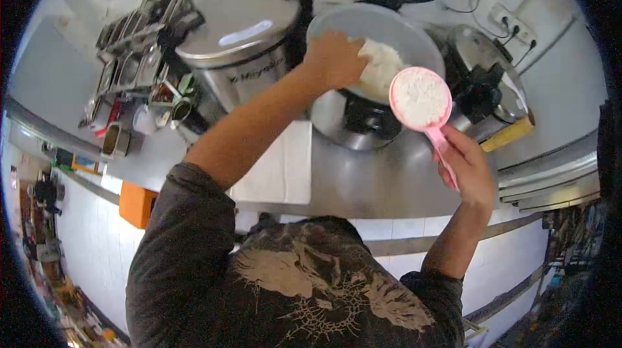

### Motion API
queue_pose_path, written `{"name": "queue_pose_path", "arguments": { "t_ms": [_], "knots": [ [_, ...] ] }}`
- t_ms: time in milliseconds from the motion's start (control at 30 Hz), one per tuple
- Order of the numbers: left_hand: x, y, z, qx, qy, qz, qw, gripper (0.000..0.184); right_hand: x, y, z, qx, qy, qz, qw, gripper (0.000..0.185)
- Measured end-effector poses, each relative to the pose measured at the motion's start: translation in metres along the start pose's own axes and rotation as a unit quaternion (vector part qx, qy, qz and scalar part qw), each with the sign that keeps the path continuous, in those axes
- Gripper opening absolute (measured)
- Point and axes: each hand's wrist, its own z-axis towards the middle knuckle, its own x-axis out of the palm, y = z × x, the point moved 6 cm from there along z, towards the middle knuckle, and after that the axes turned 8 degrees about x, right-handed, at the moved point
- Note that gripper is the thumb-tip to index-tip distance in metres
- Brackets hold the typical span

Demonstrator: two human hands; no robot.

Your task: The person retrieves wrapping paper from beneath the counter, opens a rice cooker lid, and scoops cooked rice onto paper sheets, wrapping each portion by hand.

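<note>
The pink scoop [421, 98] was held by its handle in the right hand [468, 165], the handle pinched between the thumb and curled fingers. The scoop's round head was positioned beyond the fingertips, farther from the person than the grip, and was seen against the near right part of the open pot [418, 30]; whether the rim was touched could not be told. The head was filled with white contents, their kind hard to make out. The left hand [334, 59] was reached into the pot, beside a white mass [382, 66]. Its fingertips were blurred and partly hidden, so whether they were spread or pressed together could not be told. The mass was partly covered by the hand and the scoop, and 1 closed steel cooker [243, 24] was partly blocked by the left forearm.
</note>
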Motion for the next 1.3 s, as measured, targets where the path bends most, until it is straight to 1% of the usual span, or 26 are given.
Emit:
{"name": "queue_pose_path", "arguments": {
  "t_ms": [33,100,133,167,200,233,267,300,367,400,467,500,533,600,633,733,833,900,933,1000,1033,1067,1133,1233,1300],
  "knots": [
    [-0.008,0.007,-0.017,-0.007,-0.046,-0.064,0.997,0.031,0.015,-0.008,-0.008,0.006,0.035,0.012,0.999,0.041],
    [-0.023,0.035,-0.062,-0.022,-0.142,-0.185,0.972,0.026,0.063,-0.039,-0.018,0.062,0.102,0.007,0.993,0.042],
    [-0.024,0.043,-0.096,-0.071,-0.118,-0.201,0.97,0.022,0.091,-0.056,-0.021,0.087,0.133,0.004,0.987,0.043],
    [-0.029,0.048,-0.136,-0.116,-0.095,-0.215,0.965,0.019,0.121,-0.076,-0.019,0.081,0.162,0.026,0.983,0.043],
    [-0.012,0.059,-0.175,-0.161,-0.009,-0.232,0.959,0.018,0.152,-0.098,-0.016,0.076,0.189,0.048,0.978,0.043],
    [0.02,0.073,-0.225,-0.204,0.077,-0.248,0.944,0.018,0.182,-0.114,-0.01,0.079,0.165,0.02,0.983,0.043],
    [0.064,0.086,-0.284,-0.156,0.106,-0.247,0.95,0.02,0.211,-0.129,-0.004,0.081,0.14,-0.01,0.987,0.043],
    [0.111,0.096,-0.343,-0.107,0.133,-0.244,0.955,0.024,0.234,-0.144,0.007,0.036,0.094,-0.011,0.995,0.044],
    [0.157,0.085,-0.427,-0.041,0.228,-0.261,0.937,0.053,0.272,-0.167,0.024,-0.052,0.003,-0.014,0.999,0.046],
    [0.169,0.08,-0.458,-0.009,0.205,-0.268,0.941,0.052,0.286,-0.161,0.027,-0.115,-0.027,-0.075,0.99,0.049],
    [0.155,0.069,-0.468,-0.03,0.205,-0.241,0.948,0.054,0.311,-0.147,0.031,-0.234,-0.082,-0.197,0.948,0.055],
    [0.157,0.069,-0.471,-0.031,0.201,-0.24,0.949,0.053,0.327,-0.159,0.036,-0.185,-0.053,-0.255,0.948,0.06],
    [0.161,0.069,-0.473,-0.032,0.195,-0.239,0.951,0.052,0.341,-0.172,0.04,-0.181,-0.033,-0.334,0.925,0.061],
    [0.166,0.071,-0.476,-0.03,0.187,-0.234,0.953,0.049,0.362,-0.194,0.048,-0.169,0.012,-0.487,0.857,0.062],
    [0.168,0.073,-0.476,-0.025,0.187,-0.231,0.955,0.048,0.364,-0.197,0.047,-0.186,-0.009,-0.495,0.849,0.061],
    [0.17,0.079,-0.474,-0.023,0.175,-0.222,0.959,0.043,0.366,-0.204,0.048,-0.184,-0.026,-0.527,0.83,0.066],
    [0.171,0.081,-0.477,-0.029,0.152,-0.24,0.958,0.04,0.371,-0.208,0.046,-0.172,-0.058,-0.517,0.836,0.067],
    [0.173,0.085,-0.476,-0.036,0.135,-0.256,0.957,0.036,0.374,-0.206,0.045,-0.141,-0.062,-0.52,0.841,0.067],
    [0.174,0.087,-0.477,-0.039,0.128,-0.265,0.955,0.034,0.374,-0.205,0.043,-0.124,-0.063,-0.519,0.843,0.067],
    [0.179,0.089,-0.477,-0.049,0.122,-0.28,0.951,0.029,0.367,-0.207,0.036,-0.16,-0.088,-0.429,0.885,0.065],
    [0.182,0.091,-0.476,-0.058,0.122,-0.286,0.949,0.027,0.36,-0.209,0.033,-0.18,-0.1,-0.381,0.901,0.064],
    [0.185,0.093,-0.474,-0.068,0.121,-0.29,0.947,0.025,0.346,-0.21,0.032,-0.183,-0.147,-0.368,0.9,0.063],
    [0.189,0.096,-0.472,-0.092,0.129,-0.31,0.938,0.022,0.313,-0.212,0.022,-0.183,-0.236,-0.339,0.892,0.062],
    [0.188,0.099,-0.467,-0.112,0.139,-0.322,0.93,0.018,0.25,-0.258,0.03,-0.158,-0.305,-0.353,0.87,0.061],
    [0.186,0.103,-0.462,-0.115,0.142,-0.328,0.927,0.016,0.219,-0.276,0.034,-0.142,-0.287,-0.413,0.852,0.062]
  ]
}}
